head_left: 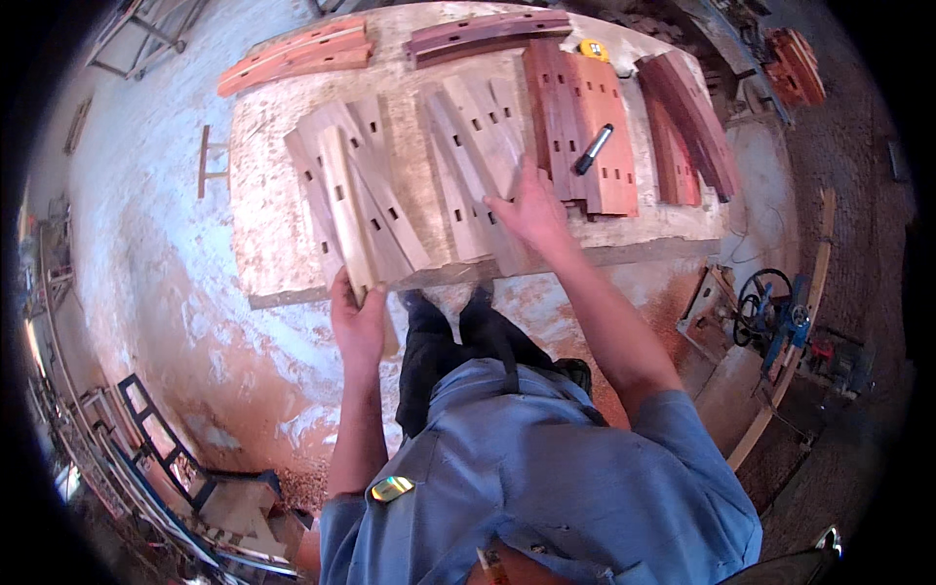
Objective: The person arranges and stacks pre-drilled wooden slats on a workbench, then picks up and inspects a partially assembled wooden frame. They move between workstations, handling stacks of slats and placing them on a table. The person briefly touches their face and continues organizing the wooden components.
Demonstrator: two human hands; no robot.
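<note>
My left hand is closed round the near end of a pale wooden slat, which lies slanted over a group of greyish-brown slats with small rectangular slots. That end juts past the table's front edge. To the right, my right hand grips a greyish slotted slat in a second group, thumb on its face and the other fingers along its right side, partly hidden. Close to this hand are reddish-brown slotted boards with a black marker lying on them.
The worktable also bears orange-toned slats at the far left, dark red slats at the back and more at the right. A yellow tape measure sits at the back. A machine with a handwheel stands at right.
</note>
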